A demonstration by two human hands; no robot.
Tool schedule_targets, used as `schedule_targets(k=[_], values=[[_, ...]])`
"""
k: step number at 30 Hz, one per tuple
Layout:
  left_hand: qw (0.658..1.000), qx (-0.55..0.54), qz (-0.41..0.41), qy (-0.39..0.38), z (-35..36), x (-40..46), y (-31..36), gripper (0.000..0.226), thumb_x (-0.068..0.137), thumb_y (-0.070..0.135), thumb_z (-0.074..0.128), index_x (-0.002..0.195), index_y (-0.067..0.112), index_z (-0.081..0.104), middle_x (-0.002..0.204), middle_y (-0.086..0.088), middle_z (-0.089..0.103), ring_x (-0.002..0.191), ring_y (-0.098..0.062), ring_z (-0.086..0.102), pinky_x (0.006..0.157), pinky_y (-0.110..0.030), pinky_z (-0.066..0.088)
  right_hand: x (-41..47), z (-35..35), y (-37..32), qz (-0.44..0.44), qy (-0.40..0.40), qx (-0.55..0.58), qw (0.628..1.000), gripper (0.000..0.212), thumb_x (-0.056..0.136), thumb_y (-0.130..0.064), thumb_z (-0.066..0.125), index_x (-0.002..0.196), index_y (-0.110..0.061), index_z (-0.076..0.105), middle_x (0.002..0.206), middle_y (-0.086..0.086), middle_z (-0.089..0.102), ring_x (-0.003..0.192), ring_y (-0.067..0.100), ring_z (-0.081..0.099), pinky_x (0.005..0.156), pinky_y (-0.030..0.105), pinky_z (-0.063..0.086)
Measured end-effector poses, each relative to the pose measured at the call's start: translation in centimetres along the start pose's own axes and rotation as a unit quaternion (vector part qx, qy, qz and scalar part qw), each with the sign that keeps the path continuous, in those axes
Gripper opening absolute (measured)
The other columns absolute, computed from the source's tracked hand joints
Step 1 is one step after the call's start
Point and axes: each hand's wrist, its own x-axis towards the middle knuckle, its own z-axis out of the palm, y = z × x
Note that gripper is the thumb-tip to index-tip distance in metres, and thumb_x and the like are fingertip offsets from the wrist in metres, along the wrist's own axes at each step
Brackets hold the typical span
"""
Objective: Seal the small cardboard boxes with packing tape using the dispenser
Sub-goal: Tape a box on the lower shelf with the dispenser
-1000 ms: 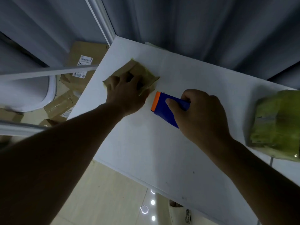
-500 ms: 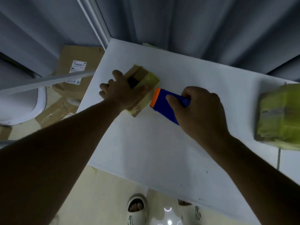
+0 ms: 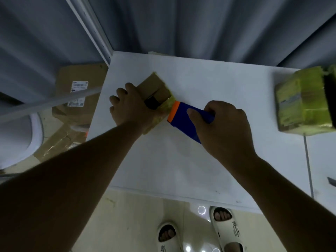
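A small brown cardboard box, partly wrapped in yellowish tape, lies on the white table near its left edge. My left hand rests on the box's near-left side, thumb over its top beside a dark gap between the flaps. My right hand grips the blue tape dispenser. Its orange front edge touches the box's right side, where yellowish tape lies.
A larger box wrapped in yellow-green tape stands at the table's right edge. Brown cartons with labels lie on the floor to the left, beside a white chair. My feet in white slippers stand below the table's near edge.
The box has been turned under my left hand, showing more of its brown top. The dispenser stays against its right side. The view has tilted down, bringing my feet into sight.
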Motion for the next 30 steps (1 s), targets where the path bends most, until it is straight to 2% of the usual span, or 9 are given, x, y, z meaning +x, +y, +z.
schedule_targets(k=[4,9,12,15,19,22,24,27,30], values=[[0.996,0.020,0.042,-0.070,-1.5,1.0,-0.3,0.114,0.042,0.076,0.086,0.126,0.014,0.039,0.119,-0.009,0.055,0.110,-0.035,0.056,0.082,-0.046,0.052,-1.6,-0.3,0.0,0.013,0.008,-0.002,1.000,0.047,0.093,-0.045,0.062,0.059,-0.024,0.037,0.049,-0.008,0.042,0.045,0.009,0.045,0.047,0.023,0.026],[0.984,0.017,0.010,-0.178,-1.9,1.2,-0.9,0.122,0.042,0.077,0.084,0.134,0.013,0.034,0.126,-0.013,0.060,0.111,-0.037,0.061,0.090,-0.048,0.054,-2.5,-0.4,0.3,0.031,0.009,-0.007,0.999,0.046,0.093,-0.044,0.061,0.059,-0.022,0.040,0.049,-0.008,0.043,0.045,0.009,0.046,0.046,0.022,0.027],[0.989,0.037,0.027,-0.137,-1.3,0.9,-1.6,0.110,0.045,0.084,0.077,0.125,0.019,0.037,0.122,-0.011,0.062,0.112,-0.038,0.060,0.095,-0.047,0.045,-2.3,0.0,0.5,0.042,0.002,-0.011,0.999,0.044,0.093,-0.046,0.061,0.062,-0.020,0.044,0.052,-0.005,0.050,0.050,0.013,0.052,0.048,0.024,0.033],[0.993,0.048,0.072,-0.085,-0.7,0.5,-2.1,0.097,0.047,0.088,0.073,0.109,0.025,0.031,0.112,-0.007,0.064,0.105,-0.038,0.062,0.085,-0.044,0.035,-2.1,0.4,0.8,0.049,-0.004,-0.018,0.999,0.043,0.094,-0.046,0.060,0.063,-0.021,0.044,0.055,-0.006,0.051,0.052,0.011,0.052,0.048,0.024,0.033],[0.994,0.023,0.083,-0.065,-0.9,0.4,-2.3,0.105,0.045,0.086,0.076,0.117,0.022,0.034,0.100,-0.001,0.055,0.089,-0.029,0.060,0.075,-0.043,0.048,-2.0,0.8,0.9,0.050,-0.011,-0.014,0.999,0.043,0.094,-0.045,0.061,0.063,-0.023,0.042,0.056,-0.009,0.050,0.053,0.009,0.052,0.048,0.022,0.031],[0.995,0.025,0.089,-0.041,-1.3,0.3,-2.1,0.102,0.043,0.085,0.078,0.111,0.023,0.034,0.094,0.004,0.048,0.080,-0.022,0.050,0.067,-0.039,0.039,-1.7,0.9,0.7,0.051,-0.010,-0.015,0.999,0.044,0.094,-0.044,0.061,0.062,-0.025,0.040,0.056,-0.012,0.048,0.053,0.006,0.049,0.048,0.021,0.029],[0.994,0.023,0.101,-0.027,-1.4,0.0,-2.0,0.095,0.043,0.084,0.078,0.103,0.026,0.031,0.089,0.007,0.048,0.076,-0.021,0.049,0.064,-0.037,0.036,-1.3,0.8,0.7,0.053,-0.016,-0.021,0.998,0.043,0.094,-0.045,0.061,0.062,-0.024,0.040,0.057,-0.012,0.048,0.053,0.005,0.048,0.048,0.021,0.029],[0.994,0.014,0.111,-0.017,-1.2,-0.2,-2.0,0.090,0.045,0.083,0.079,0.100,0.027,0.034,0.088,0.006,0.052,0.076,-0.023,0.054,0.062,-0.037,0.039,-0.9,0.6,0.7,0.053,-0.019,-0.024,0.998,0.044,0.094,-0.046,0.060,0.062,-0.024,0.041,0.057,-0.011,0.048,0.054,0.007,0.049,0.049,0.022,0.029],[0.994,-0.007,0.108,-0.026,-1.2,0.2,-2.2,0.092,0.046,0.082,0.079,0.107,0.026,0.038,0.094,0.003,0.056,0.082,-0.023,0.057,0.067,-0.040,0.049,-0.6,0.5,0.7,0.054,-0.015,-0.021,0.998,0.044,0.094,-0.045,0.061,0.062,-0.024,0.040,0.055,-0.011,0.046,0.052,0.006,0.047,0.048,0.022,0.027]])
